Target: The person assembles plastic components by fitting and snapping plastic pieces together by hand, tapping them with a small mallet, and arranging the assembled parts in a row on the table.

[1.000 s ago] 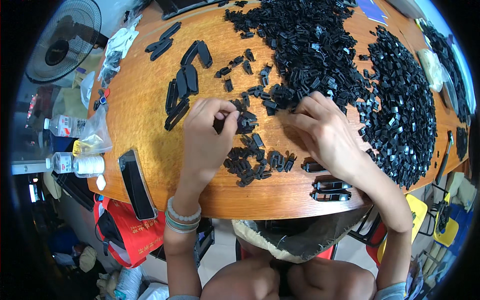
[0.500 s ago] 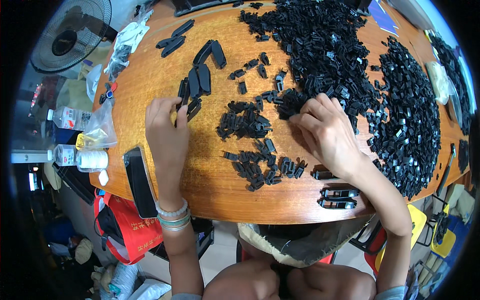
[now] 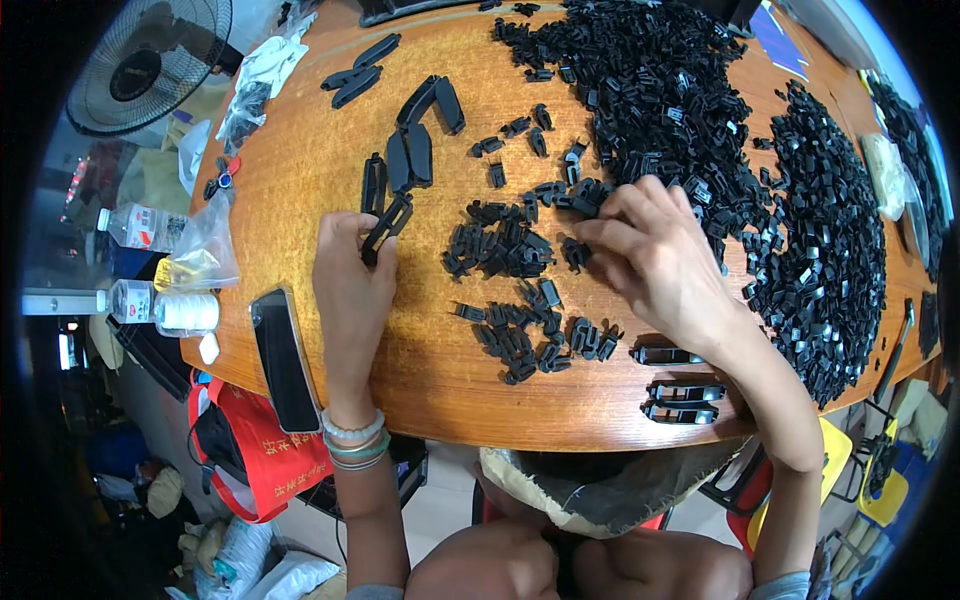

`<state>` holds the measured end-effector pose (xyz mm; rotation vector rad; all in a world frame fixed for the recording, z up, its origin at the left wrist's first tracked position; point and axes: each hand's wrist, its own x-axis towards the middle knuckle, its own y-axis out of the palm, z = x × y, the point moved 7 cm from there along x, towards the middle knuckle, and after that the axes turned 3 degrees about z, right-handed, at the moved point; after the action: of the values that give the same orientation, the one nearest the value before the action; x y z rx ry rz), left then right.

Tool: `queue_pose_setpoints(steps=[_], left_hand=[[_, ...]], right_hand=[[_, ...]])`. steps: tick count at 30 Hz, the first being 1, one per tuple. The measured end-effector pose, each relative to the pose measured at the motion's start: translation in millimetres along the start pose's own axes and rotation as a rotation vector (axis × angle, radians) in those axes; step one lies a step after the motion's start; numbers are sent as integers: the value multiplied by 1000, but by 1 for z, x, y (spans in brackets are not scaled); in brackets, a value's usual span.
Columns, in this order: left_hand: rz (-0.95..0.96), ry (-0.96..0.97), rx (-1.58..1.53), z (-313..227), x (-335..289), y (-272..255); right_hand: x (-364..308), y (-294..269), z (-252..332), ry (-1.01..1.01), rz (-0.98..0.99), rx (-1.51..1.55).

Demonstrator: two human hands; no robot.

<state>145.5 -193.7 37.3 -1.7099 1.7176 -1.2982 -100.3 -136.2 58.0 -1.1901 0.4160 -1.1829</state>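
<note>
My left hand (image 3: 352, 275) is closed on the end of a long black plastic frame piece (image 3: 388, 228), which slants up and away between thumb and fingers. Another such long piece (image 3: 374, 184) lies just beyond it. My right hand (image 3: 655, 255) hovers at the near edge of the big heap of small black clips (image 3: 665, 110). Its thumb and fingers are pinched at a small black clip (image 3: 576, 254), partly covered by the fingertips. Left of these fingers lies a cluster of small clips (image 3: 500, 245), with a second cluster (image 3: 520, 335) nearer to me.
More long black pieces (image 3: 409, 160) lie farther off at left. Several framed pieces (image 3: 683, 401) rest by the near edge under my right forearm. A second clip heap (image 3: 815, 240) covers the right side. A phone (image 3: 285, 360), thread spool (image 3: 186, 315) and plastic bag (image 3: 205, 250) line the left edge.
My left hand has come slightly nearer and right, lifting one long piece away from the others. My right fingertips have drawn back from the heap with a small clip. The view has shifted a little.
</note>
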Motion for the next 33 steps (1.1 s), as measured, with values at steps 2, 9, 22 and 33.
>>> queue_pose_setpoints(steps=[2, 9, 22, 33], left_hand=[[-40, 1, -3, 0, 0, -1], [-50, -54, -69, 9, 1, 0], [-71, -113, -115, 21, -4, -1], [322, -453, -1204, -89, -63, 28]], right_hand=[[4, 6, 5, -49, 25, -43], [17, 0, 0, -66, -14, 3], [10, 15, 11, 13, 42, -177], [-31, -40, 41, -3, -290, 467]])
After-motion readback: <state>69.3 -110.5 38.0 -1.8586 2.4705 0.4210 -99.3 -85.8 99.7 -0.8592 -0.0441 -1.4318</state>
